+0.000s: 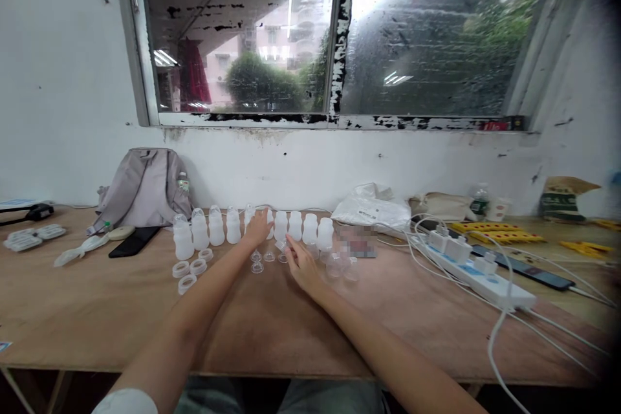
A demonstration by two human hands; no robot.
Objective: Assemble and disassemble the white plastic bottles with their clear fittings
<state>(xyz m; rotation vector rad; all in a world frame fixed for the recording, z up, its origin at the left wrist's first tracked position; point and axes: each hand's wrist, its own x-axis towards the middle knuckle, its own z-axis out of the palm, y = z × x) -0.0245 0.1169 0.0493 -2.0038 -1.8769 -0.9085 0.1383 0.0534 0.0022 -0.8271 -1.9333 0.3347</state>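
A row of white baby bottles (184,239) stands across the table. Those on the left wear clear domed caps; those on the right, such as one white bottle (295,226), have no dome on top. My left hand (259,228) is closed around a bottle in the middle of the row, partly hidden by the fingers. Nearer to me, my right hand (303,264) pinches a small clear cap (281,244). Between my forearms lie several clear nipples (257,267). White collar rings (187,283) lie at the left, and clear caps (351,270) stand to the right of my right hand.
A grey backpack (140,181) and a black phone (133,242) are at the left. To the right lie a white plastic bag (371,207), a power strip (478,278) with trailing cables, another phone (528,270) and yellow parts (497,233). A wall with windows rises behind.
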